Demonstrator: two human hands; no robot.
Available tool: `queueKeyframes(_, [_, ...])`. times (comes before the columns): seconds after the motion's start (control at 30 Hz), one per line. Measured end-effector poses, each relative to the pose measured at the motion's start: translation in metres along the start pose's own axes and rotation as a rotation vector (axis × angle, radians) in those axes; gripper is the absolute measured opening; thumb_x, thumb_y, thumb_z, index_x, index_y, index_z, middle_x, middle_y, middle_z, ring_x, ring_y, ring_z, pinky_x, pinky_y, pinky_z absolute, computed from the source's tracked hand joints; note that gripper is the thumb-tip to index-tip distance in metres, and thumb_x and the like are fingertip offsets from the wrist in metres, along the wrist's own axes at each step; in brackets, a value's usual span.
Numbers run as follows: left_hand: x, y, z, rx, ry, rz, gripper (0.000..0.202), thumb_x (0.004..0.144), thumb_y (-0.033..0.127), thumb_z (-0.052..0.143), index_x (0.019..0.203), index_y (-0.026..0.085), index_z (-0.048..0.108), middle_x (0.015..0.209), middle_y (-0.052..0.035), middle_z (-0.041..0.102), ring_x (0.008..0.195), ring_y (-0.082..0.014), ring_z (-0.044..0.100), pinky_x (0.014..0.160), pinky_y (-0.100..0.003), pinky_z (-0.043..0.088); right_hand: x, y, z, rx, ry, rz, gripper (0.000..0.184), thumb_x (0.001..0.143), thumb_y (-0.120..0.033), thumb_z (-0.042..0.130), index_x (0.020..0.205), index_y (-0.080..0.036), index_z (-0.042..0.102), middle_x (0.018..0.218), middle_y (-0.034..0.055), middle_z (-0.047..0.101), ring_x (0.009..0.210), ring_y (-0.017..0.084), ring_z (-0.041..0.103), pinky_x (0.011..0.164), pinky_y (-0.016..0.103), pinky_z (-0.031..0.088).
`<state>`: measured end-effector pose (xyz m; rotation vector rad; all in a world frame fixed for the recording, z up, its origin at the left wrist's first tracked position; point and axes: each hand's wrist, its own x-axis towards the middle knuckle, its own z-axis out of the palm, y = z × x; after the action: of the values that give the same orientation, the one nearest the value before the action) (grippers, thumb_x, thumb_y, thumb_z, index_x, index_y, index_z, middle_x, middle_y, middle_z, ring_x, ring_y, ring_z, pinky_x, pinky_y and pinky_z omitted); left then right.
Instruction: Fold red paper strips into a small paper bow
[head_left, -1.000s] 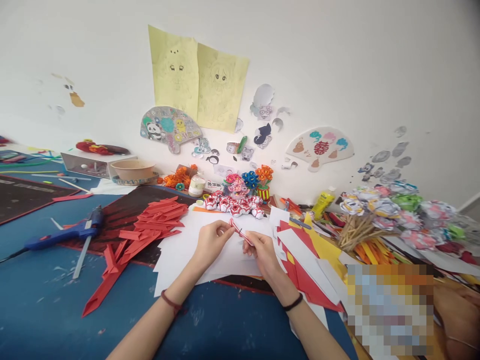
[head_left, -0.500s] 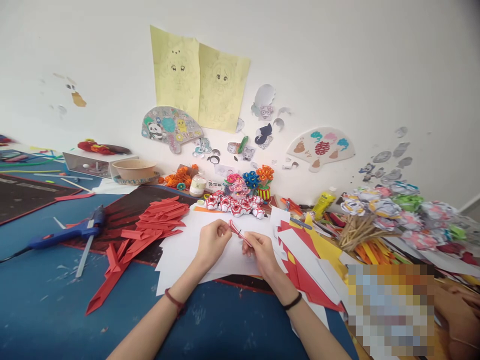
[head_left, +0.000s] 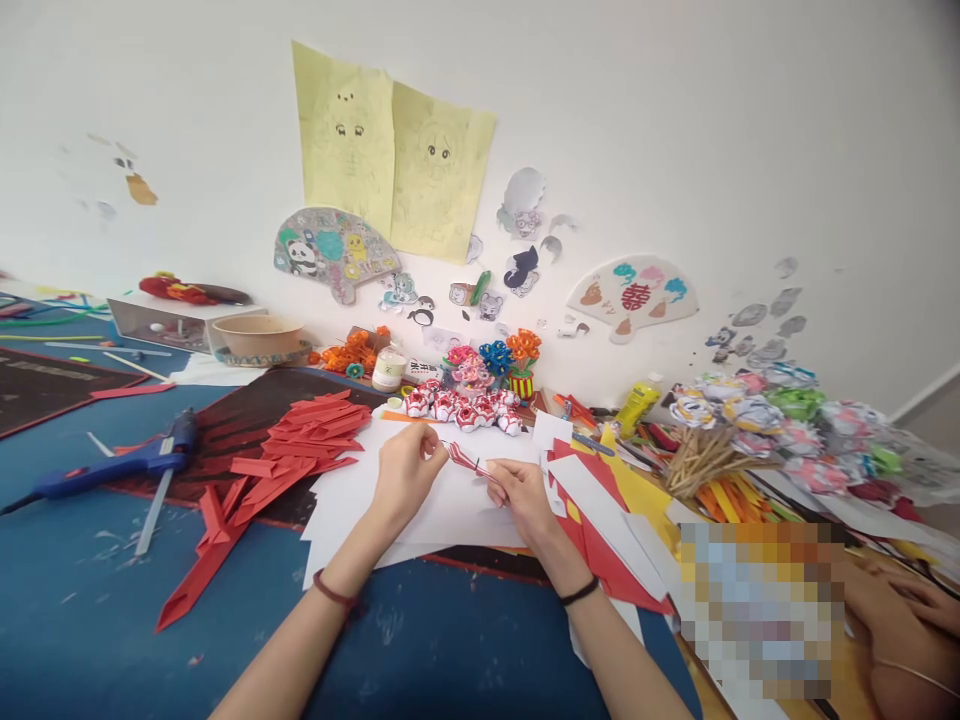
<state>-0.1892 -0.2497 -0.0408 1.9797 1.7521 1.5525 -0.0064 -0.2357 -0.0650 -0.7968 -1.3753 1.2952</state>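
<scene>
A slim red-and-white striped folded paper piece (head_left: 466, 459) is held between my hands above the white paper sheets (head_left: 375, 512). It slants down to the right, and a small dark band crosses it near its right end. My right hand (head_left: 520, 496) is closed, with thumb and fingers pinching that lower right end. My left hand (head_left: 405, 472) is closed too, its thumb and forefinger pinched together at the upper left tip. Just beyond are several red-and-white paper flowers (head_left: 466, 408). A pile of red folded paper strips (head_left: 311, 437) lies to my left.
A blue glue gun (head_left: 112, 468) rests at the left on the blue table (head_left: 247, 655). A beige bowl (head_left: 259, 342) stands at the back. Red and white papers (head_left: 607, 525), a yellow bottle (head_left: 639, 403) and bunched paper flowers (head_left: 780, 415) are at the right, near another person's hand (head_left: 919, 600).
My left hand has shifted left and slightly up, away from my right hand, showing more of the striped paper. My right hand keeps its pinch. The whole view has moved slightly.
</scene>
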Motion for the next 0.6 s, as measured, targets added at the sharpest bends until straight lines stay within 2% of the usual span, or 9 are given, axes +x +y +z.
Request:
queueKeyframes(0.13, [0.003, 0.004, -0.003, -0.091, -0.024, -0.136, 0.006, 0.07, 0.022, 0.055, 0.066, 0.018, 0.056, 0.057, 0.0038, 0.055, 0.053, -0.0115, 0.05, 0.055, -0.022, 0.034, 0.0, -0.004, -0.001, 0.018, -0.025, -0.01, 0.035, 0.08, -0.039, 0.064, 0.056, -0.015, 0.055, 0.045, -0.0077, 0.032, 0.043, 0.007, 0.029, 0.045, 0.024, 0.022])
queueKeyframes(0.27, [0.004, 0.007, -0.004, -0.129, -0.007, -0.124, 0.006, 0.069, 0.022, 0.054, 0.065, 0.018, 0.056, 0.057, 0.0036, 0.055, 0.054, -0.0111, 0.049, 0.056, -0.022, 0.034, 0.001, -0.005, -0.002, 0.015, -0.016, -0.019, 0.034, 0.079, -0.039, 0.065, 0.057, -0.014, 0.057, 0.045, -0.0075, 0.032, 0.044, 0.007, 0.028, 0.045, 0.024, 0.021])
queueKeyframes(0.33, [0.004, 0.007, -0.002, -0.2, -0.033, -0.175, 0.005, 0.067, 0.022, 0.055, 0.064, 0.018, 0.057, 0.057, 0.0037, 0.055, 0.055, -0.0112, 0.048, 0.056, -0.022, 0.034, 0.001, -0.004, -0.002, 0.061, 0.005, -0.01, 0.031, 0.078, -0.039, 0.066, 0.061, -0.014, 0.059, 0.045, -0.0079, 0.032, 0.043, 0.007, 0.029, 0.045, 0.024, 0.021])
queueKeyframes(0.43, [0.002, 0.004, 0.006, -0.345, -0.133, -0.324, 0.007, 0.063, 0.023, 0.057, 0.061, 0.017, 0.059, 0.054, 0.0032, 0.054, 0.054, -0.0117, 0.048, 0.055, -0.022, 0.034, 0.001, -0.004, 0.002, 0.122, 0.008, -0.001, 0.037, 0.079, -0.039, 0.066, 0.054, -0.016, 0.051, 0.046, -0.006, 0.037, 0.045, 0.007, 0.035, 0.046, 0.024, 0.023])
queueKeyframes(0.53, [-0.003, 0.004, 0.016, -0.443, -0.26, -0.39, 0.012, 0.064, 0.025, 0.054, 0.059, 0.015, 0.06, 0.052, 0.0022, 0.055, 0.047, -0.0102, 0.045, 0.047, -0.021, 0.032, 0.001, -0.004, 0.007, 0.245, 0.014, 0.033, 0.04, 0.079, -0.037, 0.067, 0.052, -0.018, 0.044, 0.049, -0.0055, 0.039, 0.047, 0.008, 0.038, 0.046, 0.024, 0.024])
queueKeyframes(0.6, [-0.006, 0.007, 0.02, -0.515, -0.332, -0.415, 0.017, 0.066, 0.028, 0.053, 0.057, 0.015, 0.058, 0.05, 0.0023, 0.052, 0.043, -0.0089, 0.042, 0.044, -0.021, 0.03, 0.001, -0.005, 0.008, 0.339, 0.003, 0.101, 0.037, 0.077, -0.034, 0.068, 0.053, -0.018, 0.044, 0.048, -0.007, 0.035, 0.046, 0.007, 0.035, 0.044, 0.023, 0.023])
